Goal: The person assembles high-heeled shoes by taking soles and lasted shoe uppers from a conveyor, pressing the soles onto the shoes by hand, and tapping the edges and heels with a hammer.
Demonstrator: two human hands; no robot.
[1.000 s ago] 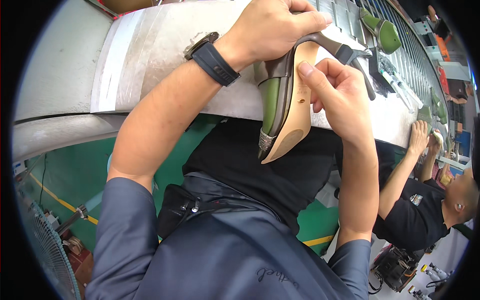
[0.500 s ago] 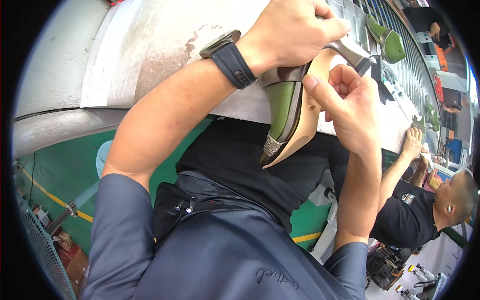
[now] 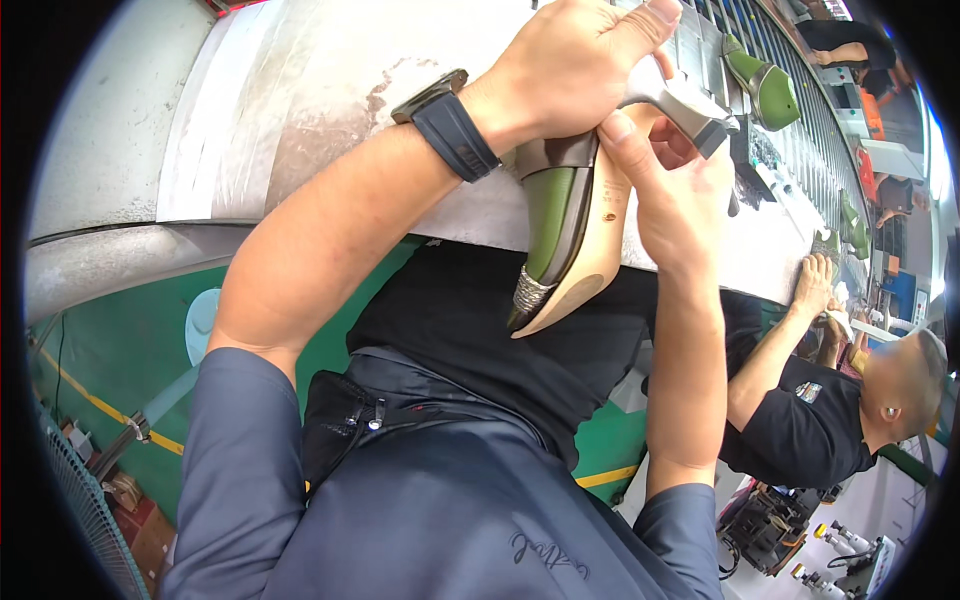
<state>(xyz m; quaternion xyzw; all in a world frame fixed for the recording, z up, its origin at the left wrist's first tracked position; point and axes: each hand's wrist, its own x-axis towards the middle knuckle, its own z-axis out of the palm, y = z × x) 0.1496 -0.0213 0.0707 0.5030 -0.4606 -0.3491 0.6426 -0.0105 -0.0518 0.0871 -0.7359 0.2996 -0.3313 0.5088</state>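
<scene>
A green and dark brown high-heeled shoe (image 3: 556,215) hangs toe down over the near edge of the work surface. Its toe is pointed with a glittering band, and its beige sole faces right. My left hand (image 3: 565,70) is closed around the shoe's back part, wearing a dark watch at the wrist; its thumb points up, off the heel. Against the sole near the arch presses the thumb of my right hand (image 3: 680,190). The right fingers curl behind the shoe, partly hidden below the silvery grey heel (image 3: 690,115).
Another green shoe (image 3: 768,92) lies beyond my hands beside a slatted conveyor (image 3: 815,110). The pale work surface (image 3: 330,100) extends left. At right, a co-worker in a black shirt (image 3: 805,420) reaches onto the same surface. A fan guard (image 3: 80,510) stands lower left.
The shoe has shifted slightly left, and its sole has turned more into view. My right hand has moved up and left toward the heel. My left thumb has lifted off the heel.
</scene>
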